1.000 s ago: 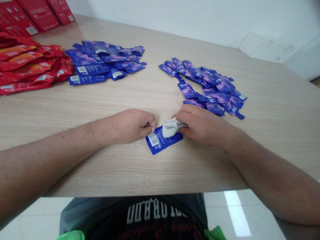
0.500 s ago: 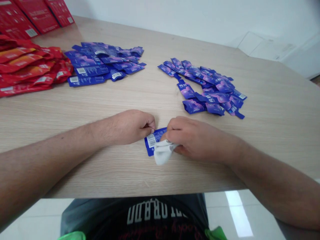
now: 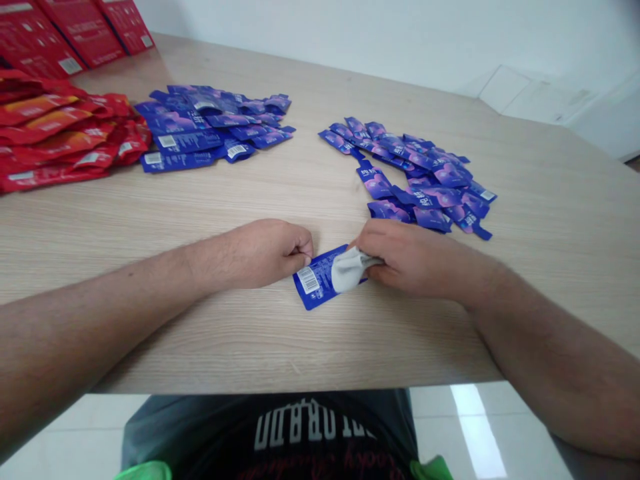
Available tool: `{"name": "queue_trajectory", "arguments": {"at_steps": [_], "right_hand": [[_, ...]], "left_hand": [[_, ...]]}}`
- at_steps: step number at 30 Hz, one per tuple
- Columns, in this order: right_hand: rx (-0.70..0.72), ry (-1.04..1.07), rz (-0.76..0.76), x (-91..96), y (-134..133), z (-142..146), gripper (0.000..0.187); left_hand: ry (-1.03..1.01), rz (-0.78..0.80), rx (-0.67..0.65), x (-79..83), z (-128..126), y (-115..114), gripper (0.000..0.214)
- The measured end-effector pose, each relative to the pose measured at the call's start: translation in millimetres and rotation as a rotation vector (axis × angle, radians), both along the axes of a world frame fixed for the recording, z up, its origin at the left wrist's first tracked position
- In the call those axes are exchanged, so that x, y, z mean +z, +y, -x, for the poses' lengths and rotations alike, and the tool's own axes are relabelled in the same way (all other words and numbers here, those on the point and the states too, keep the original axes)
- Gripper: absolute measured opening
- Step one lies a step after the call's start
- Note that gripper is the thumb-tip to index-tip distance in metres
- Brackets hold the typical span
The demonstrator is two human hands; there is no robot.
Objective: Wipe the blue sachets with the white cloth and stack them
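A pale wood-grain table (image 3: 300, 340) fills the view, with a white wall (image 3: 350, 33) behind its far edge. Near the front edge, the left hand (image 3: 270, 253) is curled into a loose fist, and its grip pinches the upper left corner of a blue sachet (image 3: 316, 288) between thumb and forefinger. The sachet lies flat on the table between the two hands, barcode side up, slanting from 8 o'clock up toward 2 o'clock. The right hand (image 3: 415, 257) is clenched around a small white cloth (image 3: 347, 269), and the bunched end of the cloth presses onto the middle of the sachet. At 1 o'clock from the hands, just beyond the right knuckles, a loose heap of purple sachets (image 3: 425, 180) spreads across the table. At 11 o'clock, well apart, lies a flatter pile of blue sachets (image 3: 215, 127), several showing white barcode labels. Touching that pile's left side, at 10 o'clock, is a heap of red packets (image 3: 60, 133), and behind it at the far left corner stand red boxes (image 3: 80, 27). At 6 o'clock, below the table's edge, a dark printed shirt (image 3: 310, 433) shows over a glossy tiled floor (image 3: 475, 433).
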State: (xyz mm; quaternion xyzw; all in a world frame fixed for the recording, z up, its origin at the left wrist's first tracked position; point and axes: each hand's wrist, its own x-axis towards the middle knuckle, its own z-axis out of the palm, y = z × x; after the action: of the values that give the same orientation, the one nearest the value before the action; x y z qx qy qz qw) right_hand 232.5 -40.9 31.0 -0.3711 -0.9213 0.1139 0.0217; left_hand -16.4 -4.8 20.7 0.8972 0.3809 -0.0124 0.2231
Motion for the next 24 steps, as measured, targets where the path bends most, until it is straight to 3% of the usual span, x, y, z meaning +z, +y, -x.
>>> {"name": "queue_trajectory", "arguments": {"at_steps": [3,7,9,13,18,20,24], "right_hand": [[-0.027,0.059,-0.076,-3.2,0.4,2.6,0.021],[0.103,0.049,0.026,-0.9,-7.0,5.6,0.014],[0.066,0.001,0.049,0.8,-6.0,2.5,0.011],[-0.057,0.018,-0.075,-1.8,-3.3,3.0,0.021],[0.115,0.02,0.028,0.4,-11.4,7.9,0.013],[0.063,-0.013,0.041,1.4,-9.4,4.8,0.01],[-0.052,0.035,-0.101,-2.4,-6.5,6.8,0.021]], "left_hand": [[-0.004,-0.002,-0.007,-1.5,0.2,0.7,0.019],[0.001,-0.009,0.001,-2.9,0.3,1.1,0.018],[-0.003,-0.014,0.004,-3.4,0.4,0.9,0.018],[-0.015,-0.022,-0.002,-5.1,1.1,1.2,0.018],[-0.007,-0.01,0.004,-5.0,1.2,1.1,0.017],[0.0,-0.012,0.012,-4.2,0.4,0.8,0.017],[-0.014,-0.017,0.005,-4.2,-0.4,1.2,0.019]]}}
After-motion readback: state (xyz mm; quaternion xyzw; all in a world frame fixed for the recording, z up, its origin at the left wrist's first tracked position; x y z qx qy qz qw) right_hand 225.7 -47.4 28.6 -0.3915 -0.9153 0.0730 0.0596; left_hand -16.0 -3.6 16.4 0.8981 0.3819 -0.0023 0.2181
